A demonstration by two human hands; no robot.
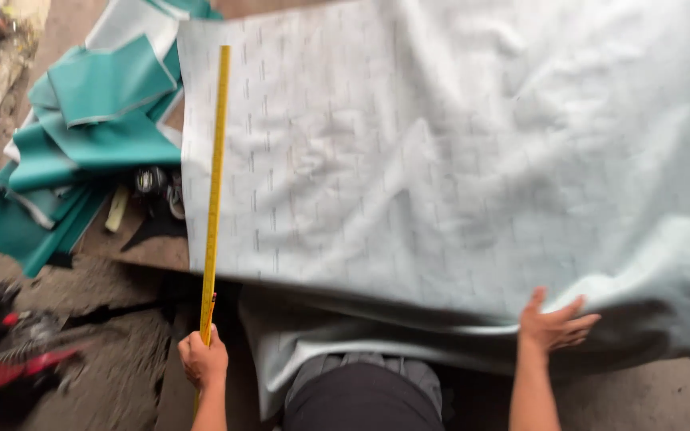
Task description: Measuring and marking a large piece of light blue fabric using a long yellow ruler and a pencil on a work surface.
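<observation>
Head view: left hand [203,359] fisted round near end of yellow ruler [216,183], w/ ruler lying straight along left edge of pale sheet [441,160], prob. as a guide. Right hand [554,323] spread flat, pressing sheet's front edge to stop it shifting. Teal fabric pieces [81,152] piled just left.

left hand [203,359]: grips yellow ruler [215,183] | right hand [554,322]: flat on pale sheet [441,160]
</observation>
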